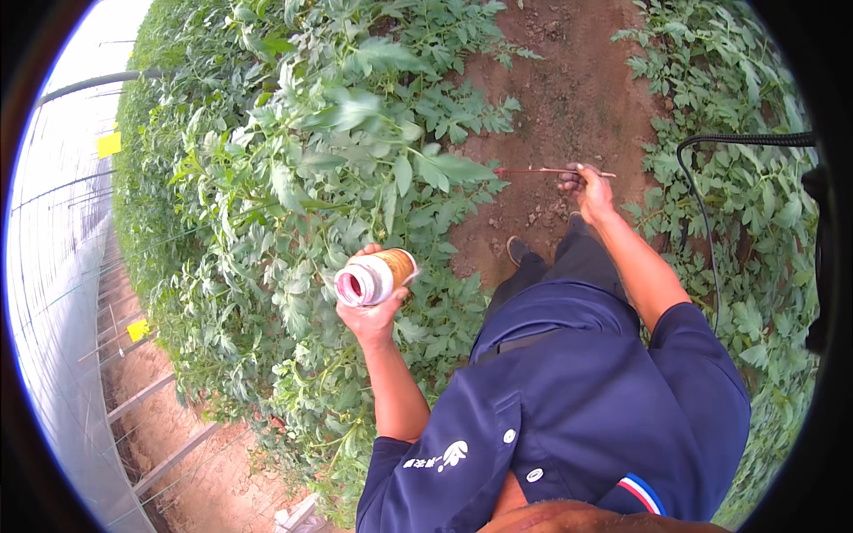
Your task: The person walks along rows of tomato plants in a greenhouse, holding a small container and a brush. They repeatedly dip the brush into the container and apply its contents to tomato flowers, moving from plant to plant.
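Note:
My left hand (pixel 374 323) grips a white plastic bottle (pixel 384 274) with a yellow-brown label, tilted so that its uncapped mouth faces me. Red colour shows inside the neck. Between the fingers of my right hand (pixel 590 193) is a thin stick (pixel 543 170), held level over the soil path. Its far end is dark red and lies close to a tomato leaf (pixel 460 170); whether they touch I cannot tell. Dense tomato plants (pixel 293 166) spread around and beyond my left hand.
A bare soil path (pixel 566 86) runs ahead past my shoes (pixel 518 250). Another plant row (pixel 726 80) borders it at right, with a black cable (pixel 706 206) in front. At left are the plastic greenhouse wall (pixel 60 266), yellow cards (pixel 109 144) and thin strings.

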### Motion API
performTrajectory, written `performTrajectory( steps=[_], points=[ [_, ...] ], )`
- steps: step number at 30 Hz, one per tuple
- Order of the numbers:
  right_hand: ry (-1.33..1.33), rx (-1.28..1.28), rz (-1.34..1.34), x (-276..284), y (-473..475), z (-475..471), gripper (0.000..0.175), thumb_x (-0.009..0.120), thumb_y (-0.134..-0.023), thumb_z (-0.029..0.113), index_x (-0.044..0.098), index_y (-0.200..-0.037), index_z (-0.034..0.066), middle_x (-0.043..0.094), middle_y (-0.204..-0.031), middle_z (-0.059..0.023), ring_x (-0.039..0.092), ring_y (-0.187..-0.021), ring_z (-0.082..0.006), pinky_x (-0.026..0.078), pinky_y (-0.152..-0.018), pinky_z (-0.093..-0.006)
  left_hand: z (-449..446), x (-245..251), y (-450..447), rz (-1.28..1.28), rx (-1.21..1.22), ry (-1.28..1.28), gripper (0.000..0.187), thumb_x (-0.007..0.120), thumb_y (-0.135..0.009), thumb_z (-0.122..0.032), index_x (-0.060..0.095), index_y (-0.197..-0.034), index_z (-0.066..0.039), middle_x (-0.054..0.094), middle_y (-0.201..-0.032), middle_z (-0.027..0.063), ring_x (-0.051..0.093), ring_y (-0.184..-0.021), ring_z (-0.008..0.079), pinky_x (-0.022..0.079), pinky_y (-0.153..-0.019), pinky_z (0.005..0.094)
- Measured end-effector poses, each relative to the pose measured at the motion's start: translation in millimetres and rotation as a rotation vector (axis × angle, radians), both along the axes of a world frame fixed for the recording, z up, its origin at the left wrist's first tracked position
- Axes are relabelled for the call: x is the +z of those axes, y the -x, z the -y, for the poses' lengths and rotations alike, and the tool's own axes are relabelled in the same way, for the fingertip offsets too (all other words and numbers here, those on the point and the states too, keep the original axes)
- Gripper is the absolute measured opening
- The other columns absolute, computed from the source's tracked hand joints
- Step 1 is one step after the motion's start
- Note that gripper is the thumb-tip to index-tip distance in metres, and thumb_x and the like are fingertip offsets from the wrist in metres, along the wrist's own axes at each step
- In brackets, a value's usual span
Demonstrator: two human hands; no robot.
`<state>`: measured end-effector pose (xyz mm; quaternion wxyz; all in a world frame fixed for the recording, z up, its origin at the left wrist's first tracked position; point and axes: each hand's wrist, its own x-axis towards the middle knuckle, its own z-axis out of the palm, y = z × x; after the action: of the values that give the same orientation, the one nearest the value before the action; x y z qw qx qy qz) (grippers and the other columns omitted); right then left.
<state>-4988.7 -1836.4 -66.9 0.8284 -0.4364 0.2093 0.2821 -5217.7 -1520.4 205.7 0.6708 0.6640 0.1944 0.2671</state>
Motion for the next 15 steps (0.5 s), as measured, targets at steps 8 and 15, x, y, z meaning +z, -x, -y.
performTrajectory(
  steps=[8,15],
  points=[
    [0.005,0.082,0.092,26.4,-67.1,51.6,0.037,0.043,-0.107,0.023,0.061,-0.123,-0.0045,0.072,-0.104,-0.0164,0.071,-0.086,-0.0229,0.061,-0.084,-0.041,85.7,1.8,-73.8,-0.113,-0.158,-0.051,0.088,0.1,-0.06,-0.014,0.057,-0.132,0.011,0.064,-0.133,0.0211,0.064,-0.121,0.0284,0.053,-0.103,0.0419],
    [0.059,0.182,0.229,39.9,-121.0,2.9,0.026,0.047,-0.106,0.016,0.062,-0.119,-0.0007,0.073,-0.102,-0.0153,0.071,-0.081,-0.0195,0.06,-0.078,-0.0365,116.0,-0.6,-124.0,-0.107,-0.202,-0.068,0.083,0.1,-0.057,-0.011,0.063,-0.128,0.009,0.065,-0.132,0.0204,0.064,-0.121,0.0273,0.052,-0.103,0.0405]
  ],
)
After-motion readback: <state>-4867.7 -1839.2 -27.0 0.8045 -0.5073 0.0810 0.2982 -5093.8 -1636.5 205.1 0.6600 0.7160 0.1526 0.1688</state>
